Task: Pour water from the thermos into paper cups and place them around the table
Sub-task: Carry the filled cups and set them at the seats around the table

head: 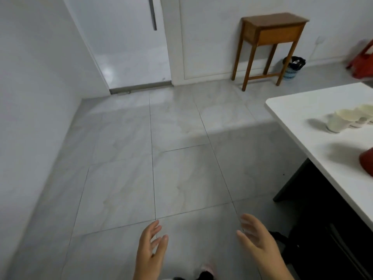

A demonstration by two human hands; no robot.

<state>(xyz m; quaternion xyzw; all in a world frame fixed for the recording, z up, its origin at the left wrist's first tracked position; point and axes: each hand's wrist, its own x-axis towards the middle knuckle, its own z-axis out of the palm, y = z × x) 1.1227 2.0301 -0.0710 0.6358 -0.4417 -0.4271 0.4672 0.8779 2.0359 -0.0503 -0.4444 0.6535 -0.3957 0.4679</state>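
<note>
Both hands are low in the view, at about 6 o'clock, held over the tiled floor (161,158) and not over any work surface. The left hand (150,247) has its fingers relaxed and a little spread, and it holds nothing. The right hand (258,241) is the same: palm turned inward, fingers loose, nothing in it. I judge that they hang free like this because the person is standing beside the table and has not yet reached for anything.

At about 3 o'clock from the hands is the white table (302,106), of which only one corner shows. On it stands a small group of paper cups (336,123), blurred, near the table's far edge. They seem to be upright with the mouths up, so the long axis is vertical, but I cannot count them with certainty. They stand close together, probably because they are not yet filled or distributed.

At the right edge of the view, nearer to the person, there is a red object (367,161) on the table. It may be the thermos, but too little of it shows to tell its direction.

Farther away, at 1 o'clock, a wooden side table (272,29) stands against the wall, with a small bin (292,67) just beside it.
</note>
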